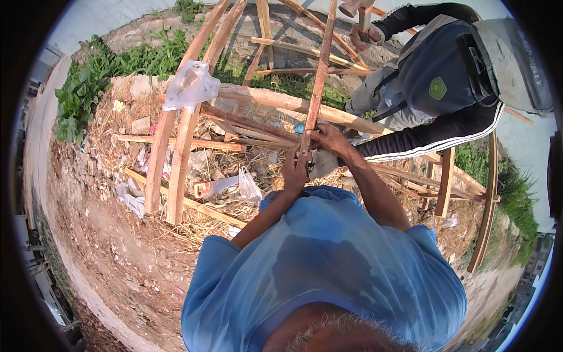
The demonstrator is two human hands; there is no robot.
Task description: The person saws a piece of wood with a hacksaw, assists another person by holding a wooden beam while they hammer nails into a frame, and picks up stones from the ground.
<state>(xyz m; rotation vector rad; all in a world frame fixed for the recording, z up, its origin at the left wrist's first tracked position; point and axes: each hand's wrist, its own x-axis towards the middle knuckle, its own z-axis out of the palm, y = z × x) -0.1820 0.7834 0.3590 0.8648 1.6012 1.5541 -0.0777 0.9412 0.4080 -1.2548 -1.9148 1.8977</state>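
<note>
A long wooden batten [319, 76] runs from the top of the view down to my two hands. My left hand [296, 170] is closed around its near end. Just above, my right hand [328, 139] grips the batten from the right side, thumb and fingers against the wood. Below that end a greyish piece [322, 166] shows between my hands; its kind is unclear. Close beyond my hands, a thick wooden beam [287, 101] slants across behind the batten. At the upper right a co-worker's hand [365, 38] holds a hammer [360, 12] near the batten's far part.
A co-worker in a dark jacket [434, 82] bends in from the right. Two upright posts [185, 158] stand left, with a plastic bag [192, 87] hung on them. More battens [446, 182] form a frame at the right. Straw, rubble and litter cover the ground [117, 246].
</note>
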